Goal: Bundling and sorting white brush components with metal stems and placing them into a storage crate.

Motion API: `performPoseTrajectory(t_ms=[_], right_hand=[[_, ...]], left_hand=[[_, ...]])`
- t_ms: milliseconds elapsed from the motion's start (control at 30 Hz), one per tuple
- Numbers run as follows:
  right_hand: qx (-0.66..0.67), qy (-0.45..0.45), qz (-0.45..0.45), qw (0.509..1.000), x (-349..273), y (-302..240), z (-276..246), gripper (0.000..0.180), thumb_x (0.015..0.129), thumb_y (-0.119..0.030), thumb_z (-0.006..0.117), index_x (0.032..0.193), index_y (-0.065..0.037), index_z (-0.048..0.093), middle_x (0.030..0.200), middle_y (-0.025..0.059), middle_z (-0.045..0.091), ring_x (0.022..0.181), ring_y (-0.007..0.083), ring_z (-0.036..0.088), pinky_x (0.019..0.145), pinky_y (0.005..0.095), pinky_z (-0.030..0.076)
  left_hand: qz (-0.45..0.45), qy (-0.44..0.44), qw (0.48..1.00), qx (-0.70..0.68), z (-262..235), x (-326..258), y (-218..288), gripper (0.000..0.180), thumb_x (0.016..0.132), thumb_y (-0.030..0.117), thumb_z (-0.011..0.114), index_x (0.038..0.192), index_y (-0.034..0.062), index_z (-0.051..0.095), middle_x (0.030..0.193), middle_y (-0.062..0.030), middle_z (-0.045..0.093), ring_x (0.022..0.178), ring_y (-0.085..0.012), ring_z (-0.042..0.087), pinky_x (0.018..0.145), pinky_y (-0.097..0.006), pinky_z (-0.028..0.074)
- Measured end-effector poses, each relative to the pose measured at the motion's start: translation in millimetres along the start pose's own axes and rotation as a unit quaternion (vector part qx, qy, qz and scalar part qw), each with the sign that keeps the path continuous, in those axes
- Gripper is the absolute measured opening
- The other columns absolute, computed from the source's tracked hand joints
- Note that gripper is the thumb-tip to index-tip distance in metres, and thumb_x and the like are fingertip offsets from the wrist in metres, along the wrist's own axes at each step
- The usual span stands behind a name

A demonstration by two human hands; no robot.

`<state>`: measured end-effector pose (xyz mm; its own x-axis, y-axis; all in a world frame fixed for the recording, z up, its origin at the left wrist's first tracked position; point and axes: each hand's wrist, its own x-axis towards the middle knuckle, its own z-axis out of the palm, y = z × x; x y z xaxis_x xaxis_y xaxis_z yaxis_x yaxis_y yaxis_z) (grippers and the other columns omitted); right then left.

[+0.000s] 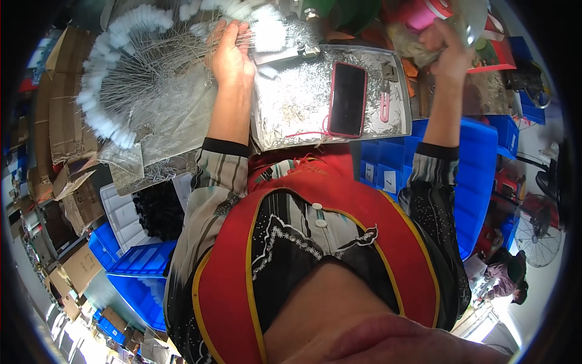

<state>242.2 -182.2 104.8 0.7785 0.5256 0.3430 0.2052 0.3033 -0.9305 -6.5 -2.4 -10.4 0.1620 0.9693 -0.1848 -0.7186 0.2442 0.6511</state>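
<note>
My left hand is turned palm up with its fingers curled around thin wire stems of white-bristled brushes. Many more of these wire-stemmed brushes lie in a wide fan to its left, bristle ends outward. A small metal fixture sits just right of the left hand. My right hand is raised at the upper right, smeared by motion. Close to it are a pink round object and a greyish bundle; whether its fingers hold anything is unclear.
A shallow metal tray strewn with wire clippings holds a phone and a pink-handled cutter. Blue bins stand at the right, others at the lower left. Cardboard boxes line the left; a fan stands far right.
</note>
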Motion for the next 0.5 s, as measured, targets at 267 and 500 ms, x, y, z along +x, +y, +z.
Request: performPoseTrajectory(t_ms=[267,500], right_hand=[[0.006,-0.085,0.101,0.991,6,-7,-11,0.024,0.073,-0.008,0.054,0.052,-0.001,0.045,0.048,0.0064,0.038,0.047,0.0188,0.043,0.055,0.0315,0.04],[-0.046,-0.069,0.123,0.989,10,-24,-4,0.027,0.074,-0.01,0.053,0.05,-0.003,0.042,0.049,0.0047,0.038,0.048,0.0178,0.042,0.056,0.0301,0.039]], left_hand=[[-0.097,-0.104,0.978,0.153,7,-11,25,0.027,0.073,0.006,0.065,0.097,0.0003,0.055,0.084,-0.0074,0.06,0.072,-0.0154,0.059,0.063,-0.024,0.048],[-0.08,-0.099,0.99,0.069,-9,5,9,0.021,0.076,0.002,0.06,0.095,-0.0043,0.054,0.088,-0.0127,0.06,0.078,-0.0193,0.059,0.071,-0.029,0.05]])
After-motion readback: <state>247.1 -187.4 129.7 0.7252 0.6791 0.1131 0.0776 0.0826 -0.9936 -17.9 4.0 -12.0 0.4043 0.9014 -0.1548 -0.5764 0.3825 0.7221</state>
